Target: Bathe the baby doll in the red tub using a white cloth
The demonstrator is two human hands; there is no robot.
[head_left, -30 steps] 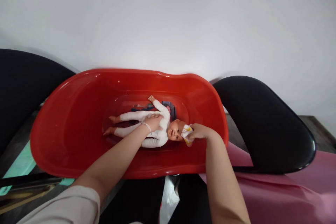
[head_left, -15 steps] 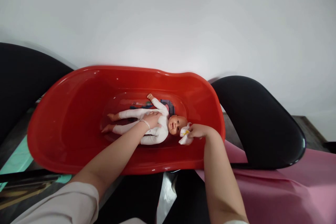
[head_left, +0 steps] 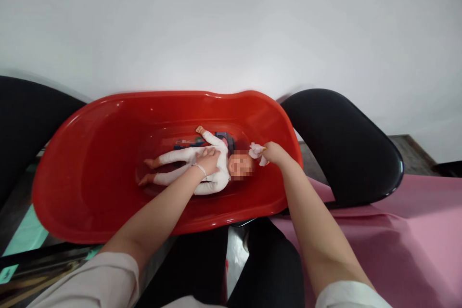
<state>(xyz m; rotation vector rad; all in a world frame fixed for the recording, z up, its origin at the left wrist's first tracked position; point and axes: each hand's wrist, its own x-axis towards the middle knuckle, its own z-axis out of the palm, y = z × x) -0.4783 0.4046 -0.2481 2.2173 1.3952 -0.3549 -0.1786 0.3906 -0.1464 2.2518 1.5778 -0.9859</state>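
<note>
A baby doll (head_left: 187, 156) in a white suit lies on its back in the bottom of a red plastic tub (head_left: 90, 154), head to the right. My left hand (head_left: 208, 160) rests flat on the doll's chest, fingers spread. My right hand (head_left: 272, 153) pinches a small white cloth (head_left: 256, 150) with a yellow mark, held at the top of the doll's head.
Black rounded chair backs (head_left: 342, 144) stand to the right of the tub and at the far left. A pink cloth (head_left: 397, 231) covers the surface at the right. A white wall rises behind. My dark-clothed legs (head_left: 260, 264) are below the tub.
My right hand has carried the cloth from the near side of the doll's head up to its top. The view has shifted slightly. My left hand stays on the chest.
</note>
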